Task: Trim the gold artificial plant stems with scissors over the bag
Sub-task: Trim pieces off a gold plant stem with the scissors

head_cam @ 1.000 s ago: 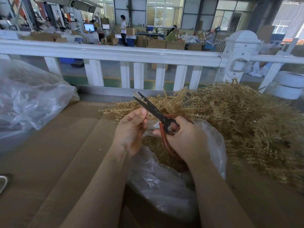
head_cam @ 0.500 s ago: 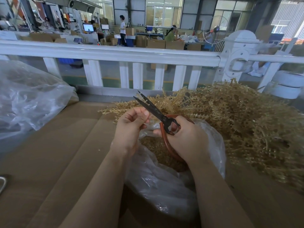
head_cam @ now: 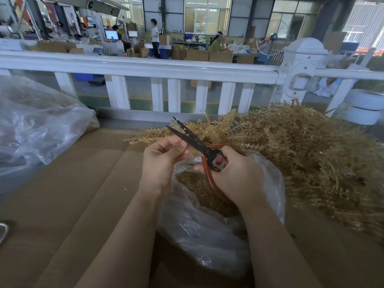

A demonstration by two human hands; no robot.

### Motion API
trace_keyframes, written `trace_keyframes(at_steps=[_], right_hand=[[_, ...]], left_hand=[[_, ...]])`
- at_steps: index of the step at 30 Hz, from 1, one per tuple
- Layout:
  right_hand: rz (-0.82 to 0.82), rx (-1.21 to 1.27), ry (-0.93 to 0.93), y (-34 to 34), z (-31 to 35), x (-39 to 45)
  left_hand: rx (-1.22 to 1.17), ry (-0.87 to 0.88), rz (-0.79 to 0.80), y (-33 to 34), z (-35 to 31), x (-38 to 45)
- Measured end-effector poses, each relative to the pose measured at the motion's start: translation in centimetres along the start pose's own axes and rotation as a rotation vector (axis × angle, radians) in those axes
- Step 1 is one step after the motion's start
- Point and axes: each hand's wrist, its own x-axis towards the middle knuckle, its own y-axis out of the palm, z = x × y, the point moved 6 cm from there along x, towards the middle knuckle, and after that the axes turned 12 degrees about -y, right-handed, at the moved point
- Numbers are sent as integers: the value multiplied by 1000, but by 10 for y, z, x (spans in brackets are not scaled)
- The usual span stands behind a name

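A white railing (head_cam: 145,68) crosses in front of a daylit workshop with tall windows (head_cam: 207,17). Beyond it stand cardboard boxes (head_cam: 197,55), lit monitors (head_cam: 111,34) and workers.

left: bare cardboard (head_cam: 68,183) | right: gold stem pile (head_cam: 311,154) | ahead: railing (head_cam: 145,68)

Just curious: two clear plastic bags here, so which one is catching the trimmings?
The open bag directly beneath both hands, gold bits inside; the other bag lies far left.
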Motion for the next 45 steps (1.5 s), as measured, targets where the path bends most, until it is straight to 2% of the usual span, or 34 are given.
trace_keyframes(at_steps=[8,23,34,39,45], right_hand=[[-34,47,-3,0,0,-1],[-27,40,-38,4,-5,-3],[39,48,3,2,-7,-2],[49,68,10,3,-6,-3],[36,97,19,6,-7,-3]], left_hand=[[3,-31,-11,2,1,-1],[36,5,75,4,-2,-3],[36,-4,50,4,-3,-3],[113,48,5,2,-3,-3],[152,23,71,7,4,-1]])
